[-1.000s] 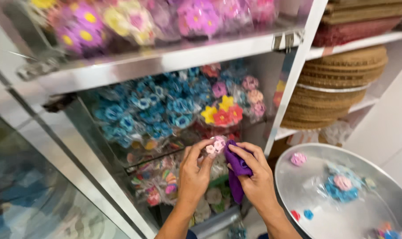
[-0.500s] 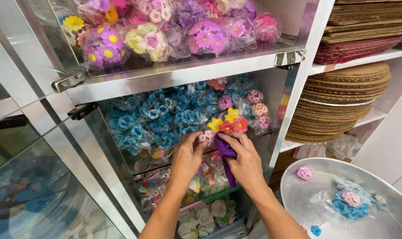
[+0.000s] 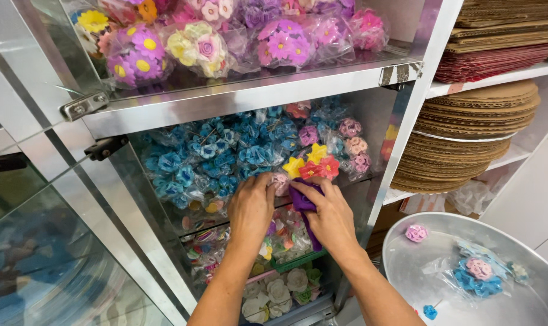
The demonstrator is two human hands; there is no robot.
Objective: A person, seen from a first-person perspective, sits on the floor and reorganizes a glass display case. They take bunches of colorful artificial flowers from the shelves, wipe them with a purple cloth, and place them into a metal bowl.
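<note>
Seen from the head camera, looking down into a steel and glass display cabinet (image 3: 244, 99). Left hand (image 3: 251, 208) raised at the front edge of the middle shelf, fingers curled round a small pale pink flower (image 3: 280, 183), pinched at the fingertips. Right hand (image 3: 331, 214) just beside it, touching the left, clenched on a purple wrapped bundle (image 3: 304, 208) that hangs down below the palm toward the lower shelf. Directly above the right hand, a small cluster of yellow and red flowers (image 3: 313, 164), touching the fingertips. Behind both hands, on that middle shelf, bags of blue flowers (image 3: 213, 157); further right, pink and purple ones (image 3: 351, 145). On the top shelf, wrapped bouquets of purple, yellow and pink flowers (image 3: 195, 42). Below the hands, white flowers (image 3: 280, 290) in the bottom compartment. Off to the right, stacks of round cardboard discs (image 3: 473, 139) on white shelving, and a round metal tray (image 3: 407, 265) holding a pink flower (image 3: 416, 232) and a clear bag of blue and pink ones (image 3: 476, 274).
</note>
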